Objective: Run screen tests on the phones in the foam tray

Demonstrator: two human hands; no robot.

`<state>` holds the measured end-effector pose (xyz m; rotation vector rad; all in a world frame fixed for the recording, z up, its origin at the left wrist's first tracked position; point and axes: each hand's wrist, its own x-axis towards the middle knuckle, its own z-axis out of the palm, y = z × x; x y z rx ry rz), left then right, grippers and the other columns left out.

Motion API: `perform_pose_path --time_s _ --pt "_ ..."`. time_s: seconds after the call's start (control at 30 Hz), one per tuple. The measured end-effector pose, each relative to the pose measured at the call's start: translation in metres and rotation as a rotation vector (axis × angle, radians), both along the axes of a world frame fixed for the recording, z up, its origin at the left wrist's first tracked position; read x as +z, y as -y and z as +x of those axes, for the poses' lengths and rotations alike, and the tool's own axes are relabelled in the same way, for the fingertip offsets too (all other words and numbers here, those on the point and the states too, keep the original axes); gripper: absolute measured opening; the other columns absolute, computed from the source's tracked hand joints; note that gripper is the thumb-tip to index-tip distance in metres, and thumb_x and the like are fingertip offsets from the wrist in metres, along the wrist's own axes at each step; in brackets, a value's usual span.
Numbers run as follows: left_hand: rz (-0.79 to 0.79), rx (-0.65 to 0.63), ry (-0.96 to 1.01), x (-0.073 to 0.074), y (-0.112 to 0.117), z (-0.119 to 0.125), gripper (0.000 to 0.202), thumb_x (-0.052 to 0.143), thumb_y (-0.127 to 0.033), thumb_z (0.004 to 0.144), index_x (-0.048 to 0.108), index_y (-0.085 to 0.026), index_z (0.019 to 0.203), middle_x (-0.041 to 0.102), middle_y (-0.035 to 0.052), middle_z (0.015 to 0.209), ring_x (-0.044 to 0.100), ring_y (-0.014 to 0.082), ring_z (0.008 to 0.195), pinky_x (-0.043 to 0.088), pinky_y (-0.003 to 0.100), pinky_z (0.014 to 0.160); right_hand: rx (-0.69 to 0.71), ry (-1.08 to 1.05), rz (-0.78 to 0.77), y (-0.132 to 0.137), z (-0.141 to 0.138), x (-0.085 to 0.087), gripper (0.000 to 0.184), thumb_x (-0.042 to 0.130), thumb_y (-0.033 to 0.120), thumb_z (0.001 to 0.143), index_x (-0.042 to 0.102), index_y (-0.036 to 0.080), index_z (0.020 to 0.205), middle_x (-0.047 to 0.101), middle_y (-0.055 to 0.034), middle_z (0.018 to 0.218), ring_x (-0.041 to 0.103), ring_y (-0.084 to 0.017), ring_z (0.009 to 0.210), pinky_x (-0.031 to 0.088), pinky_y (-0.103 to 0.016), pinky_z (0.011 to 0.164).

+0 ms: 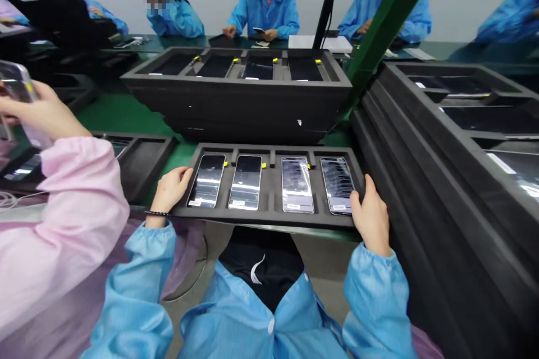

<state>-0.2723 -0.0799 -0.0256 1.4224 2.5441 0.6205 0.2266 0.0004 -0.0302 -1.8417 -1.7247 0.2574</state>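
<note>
A black foam tray [269, 179] lies in front of me at the table's near edge, with several smartphones side by side in its slots. My left hand [172, 188] grips the tray's left end, fingers hidden behind the rim. On the right end, my right hand [373, 216] is closed round the rim, its thumb beside the rightmost phone [337, 185]. The two left phones, one of them a dark-screened phone [247, 182], have yellow tabs at their upper right. Lines of text show on the screens of the two right phones, including the third phone [297, 185].
Stacked foam trays [240, 104] holding phones stand just behind. Another tall stack [421, 190] rises close on my right. A green post [379, 28] slants between them. At left, a co-worker's pink sleeve [84, 190] reaches in, a phone in hand. Co-workers in blue sit across.
</note>
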Motion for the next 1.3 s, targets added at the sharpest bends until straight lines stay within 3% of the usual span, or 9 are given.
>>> perform_pose_path --time_s 0.13,0.3,0.47,0.67,0.73,0.93,1.13,1.23,1.3 --pt "0.109 0.032 -0.013 -0.003 0.016 0.016 0.047 0.057 -0.054 0.078 0.074 -0.019 0.103 0.078 0.0121 0.095 0.073 0.0314 0.093 0.056 0.039 0.084 0.063 -0.064 0.163 0.003 0.002 -0.002 0.053 0.038 0.024 0.092 0.062 0.018 0.14 0.068 -0.0141 0.135 0.067 -0.032 0.122 0.054 -0.049 0.102" --pt "0.353 0.143 -0.055 0.005 0.035 0.021 0.054 0.05 -0.053 0.086 0.069 -0.013 0.118 0.073 0.0158 0.114 0.071 0.0281 0.095 0.056 0.039 0.086 0.025 -0.14 0.322 0.0 -0.011 -0.001 0.046 0.04 0.026 0.094 0.07 0.018 0.128 0.071 -0.0141 0.13 0.066 -0.031 0.125 0.053 -0.047 0.105" --pt "0.571 0.144 -0.08 0.015 0.007 0.018 0.045 0.053 -0.047 0.089 0.068 -0.015 0.117 0.071 0.0152 0.115 0.069 0.0276 0.099 0.057 0.039 0.083 -0.043 -0.143 0.476 -0.015 -0.031 0.008 0.041 0.038 0.022 0.096 0.074 0.019 0.117 0.066 -0.0132 0.138 0.063 -0.03 0.13 0.052 -0.044 0.107" --pt "0.658 0.229 -0.055 0.0 -0.008 0.023 0.051 0.048 -0.048 0.092 0.062 -0.011 0.124 0.068 0.0178 0.115 0.067 0.0273 0.102 0.056 0.038 0.082 -0.068 -0.136 0.675 -0.024 -0.037 0.02 0.035 0.039 0.025 0.101 0.074 0.017 0.101 0.064 -0.0179 0.136 0.062 -0.031 0.131 0.05 -0.045 0.109" --pt "0.678 0.262 -0.035 -0.002 -0.009 0.022 0.051 0.048 -0.046 0.091 0.059 -0.009 0.125 0.066 0.0192 0.117 0.066 0.0288 0.102 0.056 0.041 0.083 -0.066 -0.116 0.69 -0.03 -0.038 0.025 0.035 0.037 0.025 0.102 0.072 0.018 0.103 0.06 -0.0186 0.138 0.059 -0.03 0.133 0.047 -0.047 0.113" --pt "0.648 0.157 0.08 0.003 -0.028 0.008 0.039 0.053 -0.045 0.085 0.061 -0.017 0.11 0.069 0.0141 0.109 0.066 0.0313 0.104 0.052 0.046 0.095 0.073 -0.047 0.439 -0.052 -0.043 0.023 0.045 0.035 0.014 0.091 0.056 0.014 0.131 0.048 -0.0219 0.145 0.046 -0.034 0.142 0.04 -0.059 0.116" --pt "0.736 0.138 0.186 0.0 -0.037 0.008 0.048 0.047 -0.056 0.09 0.056 -0.017 0.117 0.069 0.0106 0.1 0.068 0.0284 0.095 0.054 0.043 0.089 0.029 -0.232 0.613 -0.051 -0.048 0.013 0.058 0.041 0.017 0.094 0.035 0.012 0.151 0.044 -0.0226 0.153 0.042 -0.031 0.148 0.036 -0.058 0.121" --pt "0.764 0.114 0.203 0.001 -0.036 0.017 0.057 0.045 -0.057 0.092 0.052 -0.015 0.13 0.069 0.0148 0.115 0.067 0.03 0.11 0.051 0.044 0.099 0.027 -0.141 0.777 -0.039 -0.067 0.025 0.047 0.046 0.018 0.096 0.048 0.012 0.143 0.047 -0.022 0.152 0.041 -0.033 0.148 0.033 -0.059 0.122" --pt "0.741 0.069 0.169 0.007 -0.035 0.029 0.071 0.053 -0.059 0.089 0.045 -0.013 0.143 0.061 0.0196 0.135 0.059 0.0333 0.128 0.045 0.047 0.11 0.136 -0.124 0.797 -0.029 -0.093 0.035 0.032 0.047 0.018 0.099 0.063 0.016 0.126 0.063 -0.0169 0.135 0.055 -0.03 0.134 0.041 -0.054 0.116"
